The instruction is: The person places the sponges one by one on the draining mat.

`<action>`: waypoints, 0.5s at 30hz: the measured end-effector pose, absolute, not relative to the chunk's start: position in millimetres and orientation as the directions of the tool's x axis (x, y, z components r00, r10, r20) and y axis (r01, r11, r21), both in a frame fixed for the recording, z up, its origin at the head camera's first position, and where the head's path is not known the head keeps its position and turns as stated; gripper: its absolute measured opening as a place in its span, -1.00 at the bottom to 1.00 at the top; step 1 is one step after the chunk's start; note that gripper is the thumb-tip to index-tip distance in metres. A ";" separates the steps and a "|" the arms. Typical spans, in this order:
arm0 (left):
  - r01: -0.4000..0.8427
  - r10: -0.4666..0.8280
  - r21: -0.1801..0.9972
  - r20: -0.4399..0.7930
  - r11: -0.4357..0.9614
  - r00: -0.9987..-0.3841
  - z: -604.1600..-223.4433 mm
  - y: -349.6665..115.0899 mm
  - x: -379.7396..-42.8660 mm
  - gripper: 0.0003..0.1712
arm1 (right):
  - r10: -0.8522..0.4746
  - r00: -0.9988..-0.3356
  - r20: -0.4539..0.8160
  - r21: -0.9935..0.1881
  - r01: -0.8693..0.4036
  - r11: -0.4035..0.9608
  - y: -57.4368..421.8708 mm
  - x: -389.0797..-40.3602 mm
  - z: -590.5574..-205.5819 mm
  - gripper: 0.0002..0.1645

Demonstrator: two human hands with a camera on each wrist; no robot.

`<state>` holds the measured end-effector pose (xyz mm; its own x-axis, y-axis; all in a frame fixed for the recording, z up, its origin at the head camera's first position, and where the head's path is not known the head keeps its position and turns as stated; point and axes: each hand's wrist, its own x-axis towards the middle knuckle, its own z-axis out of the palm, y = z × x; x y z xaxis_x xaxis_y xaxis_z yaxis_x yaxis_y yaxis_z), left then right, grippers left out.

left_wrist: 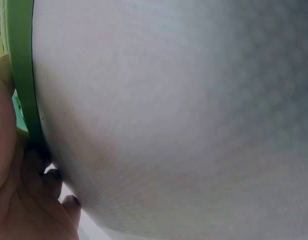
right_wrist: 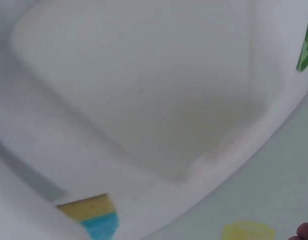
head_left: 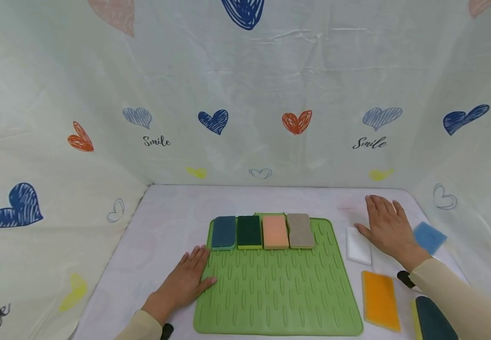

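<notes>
My left hand [head_left: 184, 279] rests at the left edge of a green ridged mat [head_left: 275, 293]. Its fingers are straight, and the thumb reaches over the rim. Along the mat's far edge, left to right, lie a blue sponge [head_left: 223, 233], a dark green sponge [head_left: 249, 232], a peach sponge [head_left: 275, 232] and a grey-beige sponge [head_left: 301, 231]. To the right of the mat, my right hand [head_left: 390, 230] is spread out with nothing in its grasp. A white sponge [head_left: 357, 248] lies beside and partly behind it, and looms large and blurred in the right wrist view.
A light blue sponge [head_left: 429, 238] lies right of the right hand. Nearer the front are an orange sponge [head_left: 380, 301] and a dark blue sponge [head_left: 434, 321] with a yellow side, partly behind the forearm. A heart-printed curtain [head_left: 254, 80] surrounds the white table [head_left: 143, 245].
</notes>
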<state>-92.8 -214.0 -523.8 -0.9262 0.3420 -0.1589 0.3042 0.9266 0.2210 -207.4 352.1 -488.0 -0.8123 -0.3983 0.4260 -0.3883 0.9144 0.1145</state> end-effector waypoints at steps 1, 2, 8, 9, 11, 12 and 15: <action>0.303 0.341 0.218 -0.161 0.928 -0.926 -524.4 -214.2 -93.0 -0.01 | -0.381 -0.827 0.413 0.113 -0.369 0.923 358.3 -205.8 -486.6 0.02; 0.303 0.339 0.217 -0.160 0.928 -0.927 -525.0 -214.4 -93.2 -0.01 | -0.362 -0.843 0.398 0.110 -0.348 0.931 364.4 -203.9 -485.0 0.03; 0.305 0.341 0.217 -0.150 0.927 -0.928 -525.3 -214.9 -94.2 0.00 | -0.228 -0.930 0.288 0.089 -0.211 0.973 404.1 -193.6 -479.0 0.17; 0.307 0.343 0.219 -0.150 0.926 -0.927 -524.8 -214.9 -94.3 -0.01 | -0.214 -0.937 0.276 0.095 -0.195 0.976 411.9 -192.0 -478.6 0.18; 0.309 0.346 0.229 -0.148 0.923 -0.926 -524.3 -214.7 -94.6 -0.01 | -0.207 -0.941 0.267 0.117 -0.182 0.976 428.0 -188.1 -477.8 0.19; 0.310 0.348 0.230 -0.147 0.922 -0.926 -524.2 -214.7 -94.6 -0.01 | -0.206 -0.942 0.264 0.128 -0.178 0.976 435.4 -185.9 -477.5 0.19; 0.313 0.351 0.232 -0.148 0.921 -0.925 -524.6 -214.8 -94.7 -0.01 | -0.195 -0.952 0.238 0.152 -0.161 0.975 454.3 -179.0 -477.7 0.18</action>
